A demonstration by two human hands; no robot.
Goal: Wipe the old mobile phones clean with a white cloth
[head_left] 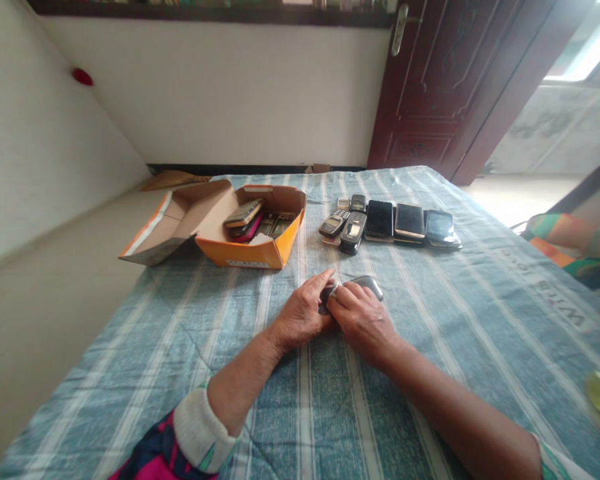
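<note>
A dark grey mobile phone (pixel 370 287) lies under my hands near the middle of the striped cloth. My left hand (pixel 307 312) is closed around its left end, the thumb side raised along the edge. Over the phone's middle, my right hand (pixel 363 317) has its fingers bent and pressed together. A small whitish bit (pixel 336 288) shows by the right fingertips; whether it is a cloth or something else I cannot tell. The phone's rounded right end sticks out past the right knuckles, while its middle is hidden by the fingers.
An open orange cardboard box (pixel 240 255) with several phones inside stands at the back left, its lid (pixel 173 223) folded out. Keypad phones (pixel 354 230) and touchscreen phones (pixel 410 221) form rows behind my hands. The striped cloth (pixel 155 373) covers the surface. A door (pixel 440 87) is beyond.
</note>
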